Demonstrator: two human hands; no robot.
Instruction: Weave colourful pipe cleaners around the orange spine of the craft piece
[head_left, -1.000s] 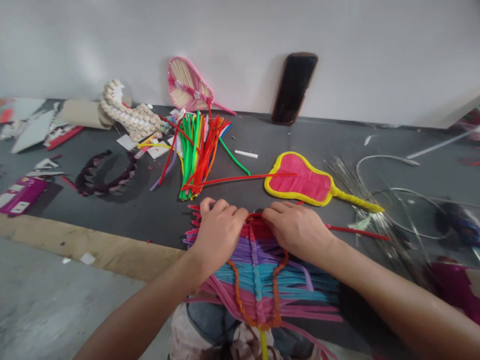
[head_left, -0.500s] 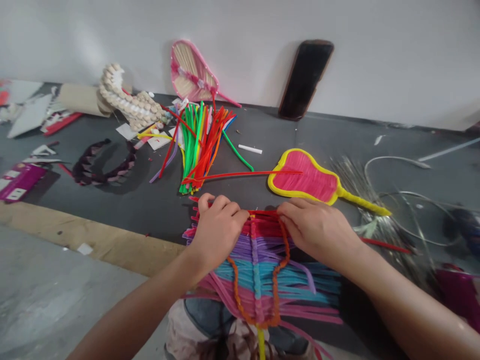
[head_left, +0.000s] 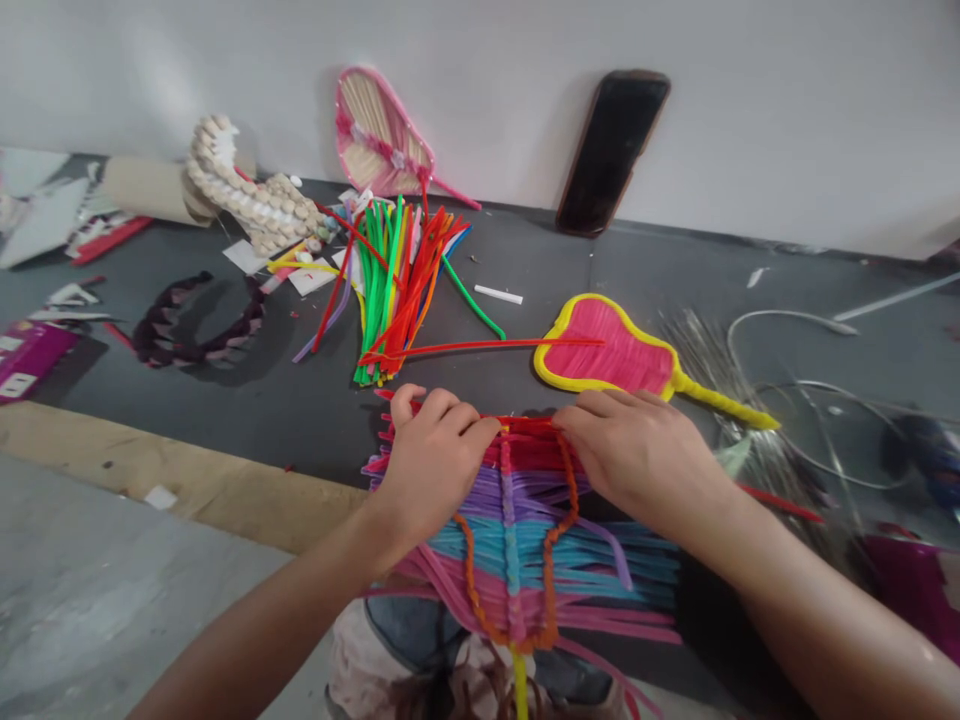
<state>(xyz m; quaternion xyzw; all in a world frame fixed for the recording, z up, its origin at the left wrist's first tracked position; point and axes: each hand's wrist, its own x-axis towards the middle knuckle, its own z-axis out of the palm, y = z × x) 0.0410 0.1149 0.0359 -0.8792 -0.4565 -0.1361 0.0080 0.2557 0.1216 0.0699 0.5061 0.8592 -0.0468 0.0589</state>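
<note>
My left hand [head_left: 437, 445] is closed at the top left of a woven pipe-cleaner piece [head_left: 511, 550], its thumb and fingertips pinching a red pipe cleaner [head_left: 529, 421]. At the top right, my right hand [head_left: 645, 440] pinches the same strand, which spans straight between the two. Rows of red, purple, blue and pink strands make up the piece, along a central twisted spine. A wavy orange outline [head_left: 471, 570] runs down both sides to a yellow stem [head_left: 521, 680]. The fingertips are partly hidden. Past my right wrist a red strand end [head_left: 784, 503] shows.
Beyond my hands lie a bundle of pipe cleaners [head_left: 390, 300] and a pink fan with yellow edging [head_left: 611, 345]. A phone [head_left: 613, 155] and another fan [head_left: 382, 135] lean on the wall. A dark headband [head_left: 199, 330] sits left; thin wires [head_left: 750, 480] lie right.
My right hand has slid right along the red strand, away from my left hand, baring more of it between them. My left hand stays nearly in place. The view has shifted slightly.
</note>
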